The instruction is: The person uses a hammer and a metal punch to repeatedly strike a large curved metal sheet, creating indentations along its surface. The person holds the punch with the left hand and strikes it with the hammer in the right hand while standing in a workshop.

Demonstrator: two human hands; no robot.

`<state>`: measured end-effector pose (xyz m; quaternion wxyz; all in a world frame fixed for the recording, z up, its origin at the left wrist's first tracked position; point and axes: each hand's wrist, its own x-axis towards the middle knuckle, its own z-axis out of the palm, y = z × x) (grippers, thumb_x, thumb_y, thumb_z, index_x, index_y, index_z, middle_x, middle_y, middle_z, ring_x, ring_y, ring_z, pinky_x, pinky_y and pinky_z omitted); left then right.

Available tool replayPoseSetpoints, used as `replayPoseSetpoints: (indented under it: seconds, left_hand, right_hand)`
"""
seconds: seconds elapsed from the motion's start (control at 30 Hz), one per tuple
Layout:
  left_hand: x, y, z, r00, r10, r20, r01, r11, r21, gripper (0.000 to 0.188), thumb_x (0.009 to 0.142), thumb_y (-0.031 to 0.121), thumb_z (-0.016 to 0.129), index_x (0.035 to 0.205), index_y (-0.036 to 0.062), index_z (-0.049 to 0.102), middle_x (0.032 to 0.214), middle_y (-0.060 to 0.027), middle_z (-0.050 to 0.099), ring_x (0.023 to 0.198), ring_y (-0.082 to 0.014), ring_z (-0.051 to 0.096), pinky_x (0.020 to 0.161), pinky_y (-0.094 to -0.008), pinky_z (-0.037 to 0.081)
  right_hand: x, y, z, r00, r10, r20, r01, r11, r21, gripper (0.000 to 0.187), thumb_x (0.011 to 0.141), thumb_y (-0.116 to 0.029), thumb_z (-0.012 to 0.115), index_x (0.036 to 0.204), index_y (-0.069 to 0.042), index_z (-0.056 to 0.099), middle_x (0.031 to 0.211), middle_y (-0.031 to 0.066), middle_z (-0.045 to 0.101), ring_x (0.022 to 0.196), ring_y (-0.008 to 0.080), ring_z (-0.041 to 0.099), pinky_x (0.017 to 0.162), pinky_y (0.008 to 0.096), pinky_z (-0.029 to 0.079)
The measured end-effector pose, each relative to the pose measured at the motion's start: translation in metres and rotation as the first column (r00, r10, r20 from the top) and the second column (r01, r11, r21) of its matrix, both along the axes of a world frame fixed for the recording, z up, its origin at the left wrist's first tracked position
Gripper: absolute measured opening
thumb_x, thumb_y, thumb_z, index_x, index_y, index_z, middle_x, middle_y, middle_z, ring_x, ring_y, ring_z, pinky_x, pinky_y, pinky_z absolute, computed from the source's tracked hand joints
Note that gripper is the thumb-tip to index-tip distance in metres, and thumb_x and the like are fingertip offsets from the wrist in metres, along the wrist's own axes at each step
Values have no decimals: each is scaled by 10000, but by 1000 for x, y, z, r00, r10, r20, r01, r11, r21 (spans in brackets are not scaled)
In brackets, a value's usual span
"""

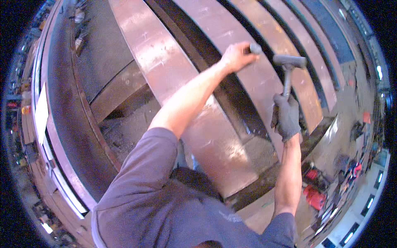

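My left hand [237,58], bare, reaches out over a long steel beam [215,20]. Its fingers are closed round a short grey cylindrical piece [255,48], of which only the rounded end shows. To the right, my right hand [286,118] wears a dark grey glove and grips the handle of a hammer [289,62]. The hammer's head is raised, a little to the right of the grey piece and apart from it. Another wide, shiny steel beam [155,49] runs beneath my left forearm.
More long steel beams [281,31] lie side by side to the right, with dark gaps between them. A curved dark beam [62,103] stands at the left. Cross supports [120,89] sit lower down. Red items [314,197] lie on the floor at the right.
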<state>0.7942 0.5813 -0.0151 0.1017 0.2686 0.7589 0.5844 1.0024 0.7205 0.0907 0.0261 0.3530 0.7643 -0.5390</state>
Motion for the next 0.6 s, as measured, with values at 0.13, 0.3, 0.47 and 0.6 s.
replayPoseSetpoints:
  seconds: [0.13,0.3,0.47,0.6]
  left_hand:
    - [-4,-4,5,986,72,148,-84,993,81,463,885,376,805,1196,47,706,1001,-94,762,904,-161,712,804,-344,570]
    - [-29,-7,-4,927,25,374,-143,946,292,440,933,286,782,1258,14,663,1038,-48,746,894,-122,695,748,-280,574]
    - [-64,-44,26,971,132,197,-162,976,142,417,911,353,802,1136,14,708,951,-56,747,815,-100,663,744,-292,566]
    - [-111,-56,24,967,179,180,-222,941,256,513,886,440,805,1154,11,715,1002,-103,774,898,-172,736,813,-338,576]
  right_hand:
    - [49,-3,-31,968,-207,-143,232,955,187,217,946,-267,628,839,-106,528,632,-3,509,409,124,451,370,307,372]
    - [64,4,-62,944,-307,-125,312,950,25,242,951,-267,628,787,-126,520,604,-15,487,449,112,457,422,285,371]
    - [64,13,-69,930,-357,-93,361,932,40,263,967,-279,640,773,-141,530,593,-27,470,474,96,443,444,272,342]
    - [61,12,-70,925,-370,-83,369,929,-29,252,961,-286,658,780,-149,550,603,-33,473,472,81,421,436,263,326]
